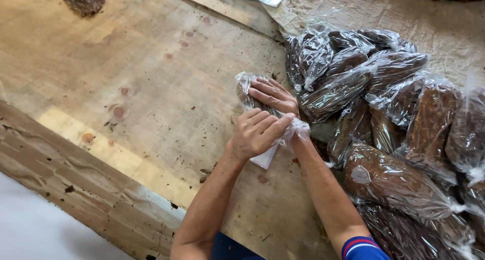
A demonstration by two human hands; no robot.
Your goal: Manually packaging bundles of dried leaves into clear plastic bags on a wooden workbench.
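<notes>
Clear plastic is being gathered just left of the frame's centre, where the small filled bag is lying on the worn wooden floor, touching the edge of the pile. The right hand is lying nearly flat across the bag's body, fingers extended and pressing down rather than curled around it. The left hand is closing into a loose fist around the bag's bunched neck, with loose film trailing out below the knuckles. Judging by how it is sagging under the palm, the dark brown filling is giving way like packed soil or fibre, so the bag is probably soft, moderately heavy and shapeless. The thin film looks slippery and easy to tear, so the twisted neck seems the surest place to grip, with a palm supporting the belly. At centre right and lower right, a pile of tied bags is resting on crinkled sheeting.
</notes>
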